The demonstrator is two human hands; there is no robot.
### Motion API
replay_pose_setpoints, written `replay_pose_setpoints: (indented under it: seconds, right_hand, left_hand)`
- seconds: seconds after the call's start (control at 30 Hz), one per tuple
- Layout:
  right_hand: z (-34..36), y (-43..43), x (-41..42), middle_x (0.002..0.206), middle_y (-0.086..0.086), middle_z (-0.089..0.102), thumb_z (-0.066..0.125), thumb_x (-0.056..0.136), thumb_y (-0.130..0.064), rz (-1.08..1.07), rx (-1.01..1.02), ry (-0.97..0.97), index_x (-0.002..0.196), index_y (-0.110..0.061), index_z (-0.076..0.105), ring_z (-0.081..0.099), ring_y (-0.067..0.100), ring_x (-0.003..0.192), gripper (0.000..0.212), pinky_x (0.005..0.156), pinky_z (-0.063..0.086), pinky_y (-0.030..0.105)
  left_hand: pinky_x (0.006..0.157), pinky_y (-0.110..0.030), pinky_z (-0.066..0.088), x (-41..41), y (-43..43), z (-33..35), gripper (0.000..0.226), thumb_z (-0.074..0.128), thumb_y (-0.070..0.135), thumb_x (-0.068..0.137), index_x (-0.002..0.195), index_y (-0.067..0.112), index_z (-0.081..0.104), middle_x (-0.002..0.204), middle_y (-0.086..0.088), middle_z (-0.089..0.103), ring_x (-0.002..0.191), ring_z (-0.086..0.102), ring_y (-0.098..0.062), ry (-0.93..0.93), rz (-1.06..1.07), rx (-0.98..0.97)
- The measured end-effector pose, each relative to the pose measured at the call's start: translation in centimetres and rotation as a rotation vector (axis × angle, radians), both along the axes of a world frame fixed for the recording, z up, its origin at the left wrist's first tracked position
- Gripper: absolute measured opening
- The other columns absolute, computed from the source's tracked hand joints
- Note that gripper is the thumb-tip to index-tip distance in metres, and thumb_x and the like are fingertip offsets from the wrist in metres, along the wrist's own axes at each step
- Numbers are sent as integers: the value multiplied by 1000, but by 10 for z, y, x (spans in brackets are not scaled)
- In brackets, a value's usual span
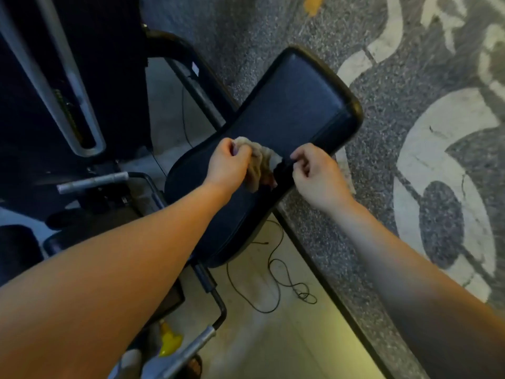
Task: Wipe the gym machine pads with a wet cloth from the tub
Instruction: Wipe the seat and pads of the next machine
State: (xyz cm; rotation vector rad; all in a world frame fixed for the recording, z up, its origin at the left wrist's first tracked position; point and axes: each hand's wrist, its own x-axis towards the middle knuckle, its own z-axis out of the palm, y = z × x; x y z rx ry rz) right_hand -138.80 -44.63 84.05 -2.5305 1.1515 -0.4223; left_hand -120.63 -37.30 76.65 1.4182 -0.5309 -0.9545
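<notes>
The cloth point(259, 164) is gripped at one end by the left hand point(228, 164), whose fingers are curled round a bunched fold. Its other end is pinched between the thumb and fingertips of the right hand point(314, 175). The cloth is seen as a crumpled beige rag, darker towards the right hand, and it is held across the middle of the long black pad point(295, 105). The pad's covering is smooth and slightly glossy, with rounded corners. Grey metal frame tubes point(93, 183) are seen to the left. A thin black cable point(276, 272) lies looped on the pale floor below, and speckled flooring point(382, 110) with white markings lies to the right.
</notes>
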Motion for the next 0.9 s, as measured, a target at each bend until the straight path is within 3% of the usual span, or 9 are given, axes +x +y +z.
replay_pose_setpoints:
  seconds: [0.03,0.13,0.2,0.27,0.33,0.5,0.7,0.77,0.9]
  right_hand:
    - [7,-5,4,98,-5,57,51,98,-17,55,-80,60,108,-24,57,56,8,82,13,68,44,25]
    - [15,-18,20,97,5,54,51,89,-11,273,-430,278,102,-12,60,53,25,90,15,75,47,40]
    - [14,-25,32,95,11,53,53,81,-13,360,-638,419,95,-9,59,51,34,88,16,75,43,45]
    - [8,-30,39,99,12,53,55,78,-18,360,-749,538,94,-10,59,50,35,92,18,79,36,44]
    - [1,-35,42,103,13,54,57,77,-22,342,-819,646,96,-11,59,49,35,97,22,82,33,45]
    - [-13,-50,54,101,13,54,55,80,-29,322,-936,725,96,-14,57,50,35,97,23,80,33,46]
    - [-25,-61,57,90,11,51,52,84,-27,313,-1071,671,89,-16,51,49,33,86,12,74,32,46]
    - [-27,-62,57,90,11,51,51,85,-27,315,-1073,670,89,-15,52,48,33,86,13,74,31,45]
    - [-27,-63,56,91,11,51,51,86,-29,309,-1065,656,90,-15,52,48,32,86,15,74,32,45]
  left_hand:
    - [69,-26,58,3,0,1,26,59,32,91,93,7,52,87,-6,62,74,62,-8,-90,78,-30]
    - [67,-30,52,4,-3,-7,16,59,28,89,86,15,50,89,1,59,77,58,-10,-391,47,-104]
    - [80,-40,55,-5,-10,-25,9,58,30,91,87,24,53,99,1,60,90,59,-16,-575,-177,-157]
    - [105,-39,43,-19,-12,-45,20,52,40,99,105,26,64,128,0,56,120,48,-20,-698,-335,-156]
    - [113,-39,27,-30,-10,-61,36,41,46,104,124,27,63,146,4,41,134,30,-20,-670,-324,-153]
    - [102,-52,44,-39,-28,-79,41,57,37,98,137,25,50,134,-6,43,122,40,-31,-756,-58,-140]
    - [81,-45,50,-21,-46,-95,22,59,27,97,112,10,59,111,-12,55,103,51,-31,-884,-29,-293]
    - [80,-46,50,-9,-50,-99,17,63,19,95,108,10,57,108,-11,54,101,52,-30,-821,-3,-266]
    - [84,-43,50,-14,-53,-83,27,56,6,94,120,6,49,111,-7,55,100,56,-21,-498,119,-171]
